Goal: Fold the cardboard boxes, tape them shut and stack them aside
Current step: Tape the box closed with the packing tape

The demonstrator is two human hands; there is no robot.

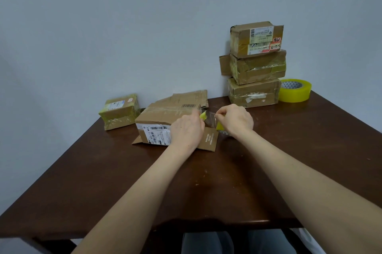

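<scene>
As our left hand [187, 129] pinched a tape strip [209, 119] over the box's [157, 118] right end, our right hand [235, 120] gripped the tape roll [220, 127] just beside that box.

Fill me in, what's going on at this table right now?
A person is taping the box in the middle of the table. The left hand holds one end of a clear strip of tape at the box's right end, and the right hand pinches the other end, with what looks like a small yellow roll under its palm. One flap lies flat on the table. A stack of three boxes stands back right beside a big tape roll; a small box sits back left.
</scene>
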